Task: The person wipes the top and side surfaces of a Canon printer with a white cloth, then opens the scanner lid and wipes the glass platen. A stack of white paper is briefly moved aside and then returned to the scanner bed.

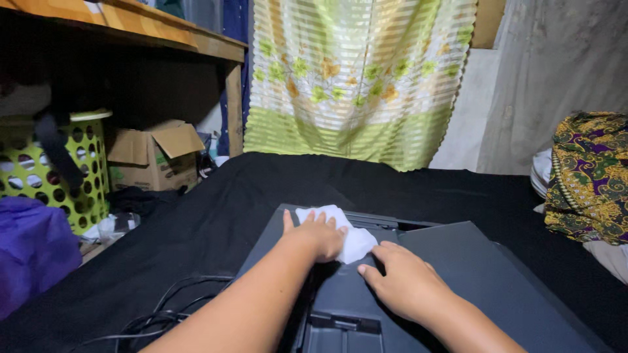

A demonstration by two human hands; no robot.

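A dark grey flat machine, like a printer or scanner (pixel 458 274), lies on a black cloth (pixel 196 229) in front of me. My left hand (pixel 317 234) presses flat on a white cloth (pixel 353 242) on the machine's top, fingers spread. To its right, my right hand (pixel 405 281) rests on the lid with its fingers bent, their tips beside the white cloth's edge.
Black cables (pixel 163 314) trail off the machine at lower left. A green perforated basket (pixel 65 170), a cardboard box (pixel 154 157) and a purple bag (pixel 33 248) sit under a wooden shelf at left. A striped floral curtain (pixel 356 78) hangs behind. Patterned fabric (pixel 589 176) is piled at right.
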